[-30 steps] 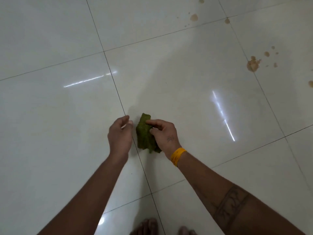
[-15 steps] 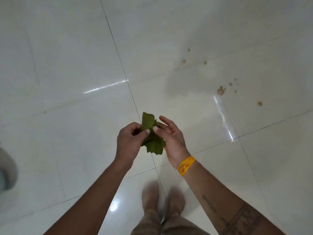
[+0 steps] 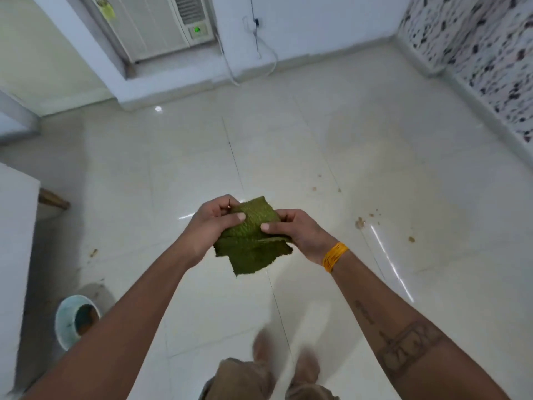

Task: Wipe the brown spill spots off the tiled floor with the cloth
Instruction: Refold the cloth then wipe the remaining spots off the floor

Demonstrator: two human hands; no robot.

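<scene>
Green, coarse-woven cloth (image 3: 253, 241) sits at the middle of the frame, held up in the air above the glossy cream tiled floor (image 3: 173, 183) by both hands. The left hand (image 3: 209, 226) pinches its upper left edge with thumb on top and fingers curled beneath; the right hand (image 3: 300, 233) grips the right edge the same way, thumb pressed onto the fabric. Held between the two hands like this, the cloth lies doubled over, with a loose flap hanging toward the lower middle of the frame. That suggests it is being refolded into a pad with a fresh face before wiping goes on, though this is a judgement.

Brown spill spots (image 3: 359, 223) are scattered on the floor to the right of the hands, with smaller flecks near the right centre (image 3: 411, 239) and further up (image 3: 314, 188); another mark (image 3: 93, 252) shows at the left. None of these is touched by the cloth, so the wiping appears not yet done there.

A pale blue round bucket (image 3: 67, 321) stands at the lower left, probably for rinsing. An orange wristband (image 3: 334, 256) circles the right wrist.
</scene>
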